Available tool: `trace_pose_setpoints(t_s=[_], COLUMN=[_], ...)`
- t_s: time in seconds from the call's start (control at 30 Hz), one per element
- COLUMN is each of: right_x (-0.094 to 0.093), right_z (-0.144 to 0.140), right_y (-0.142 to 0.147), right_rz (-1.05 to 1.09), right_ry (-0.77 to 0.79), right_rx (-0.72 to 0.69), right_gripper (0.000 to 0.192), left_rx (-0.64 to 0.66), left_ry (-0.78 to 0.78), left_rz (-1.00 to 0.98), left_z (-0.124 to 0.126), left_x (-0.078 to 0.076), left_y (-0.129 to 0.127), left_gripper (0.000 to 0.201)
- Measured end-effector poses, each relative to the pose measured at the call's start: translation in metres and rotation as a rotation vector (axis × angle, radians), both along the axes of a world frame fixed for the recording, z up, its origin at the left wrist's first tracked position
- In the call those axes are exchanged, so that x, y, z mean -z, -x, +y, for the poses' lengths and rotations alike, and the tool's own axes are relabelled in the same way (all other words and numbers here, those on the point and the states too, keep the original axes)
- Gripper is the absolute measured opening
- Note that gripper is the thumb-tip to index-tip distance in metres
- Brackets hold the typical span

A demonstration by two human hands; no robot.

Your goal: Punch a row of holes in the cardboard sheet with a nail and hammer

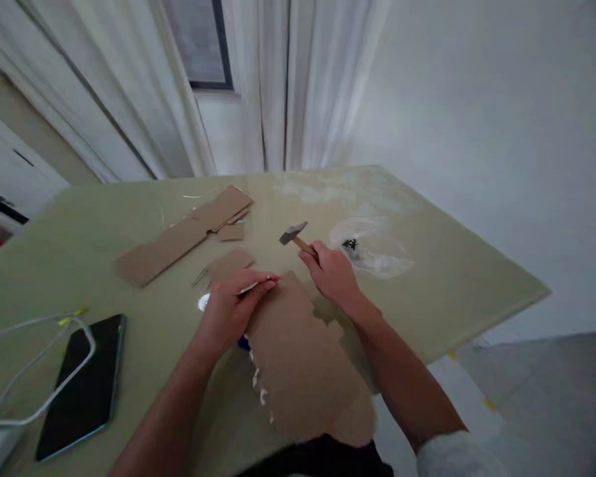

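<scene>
My right hand (334, 273) is wrapped round the wooden handle of a small hammer (294, 233), whose metal head is raised above the table. With thumb and forefinger pinched, my left hand (233, 301) rests at the far left corner of a large piece of cardboard (302, 358). Something tiny sits between those fingertips, too small to name. The cardboard reaches from there back toward my body, with ragged white bits along its left edge. Beyond my left hand lies a smaller cardboard piece (232, 262), with thin metal pieces (199, 276) beside it.
Long cardboard strips (179, 242) lie at the back left of the table (457, 265). A clear plastic bag (385, 255) with small dark pieces is right of the hammer. At the left are a black tablet (87, 384) and a looped white cable (93, 344). Curtains and a wall stand behind.
</scene>
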State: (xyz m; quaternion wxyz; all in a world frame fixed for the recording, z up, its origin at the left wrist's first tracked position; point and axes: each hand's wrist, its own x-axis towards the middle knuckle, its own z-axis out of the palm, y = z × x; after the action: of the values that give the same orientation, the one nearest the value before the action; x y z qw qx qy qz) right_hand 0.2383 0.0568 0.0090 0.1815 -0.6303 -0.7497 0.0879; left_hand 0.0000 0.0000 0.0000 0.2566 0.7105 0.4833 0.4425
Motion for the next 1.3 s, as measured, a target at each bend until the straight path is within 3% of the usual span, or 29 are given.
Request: trace_pose_setpoints(t_s=[1.3], right_x=[-0.007], right_z=[0.0004], right_y=[0.0013], right_rz=[-0.008], right_ry=[0.039], right_rx=[0.026], right_gripper=[0.038], left_rx=[0.036], left_ry=[-0.062], left_rz=[0.014], left_z=[0.0038], left_x=[0.0017], left_y=[0.0002], left_gripper=[0.02])
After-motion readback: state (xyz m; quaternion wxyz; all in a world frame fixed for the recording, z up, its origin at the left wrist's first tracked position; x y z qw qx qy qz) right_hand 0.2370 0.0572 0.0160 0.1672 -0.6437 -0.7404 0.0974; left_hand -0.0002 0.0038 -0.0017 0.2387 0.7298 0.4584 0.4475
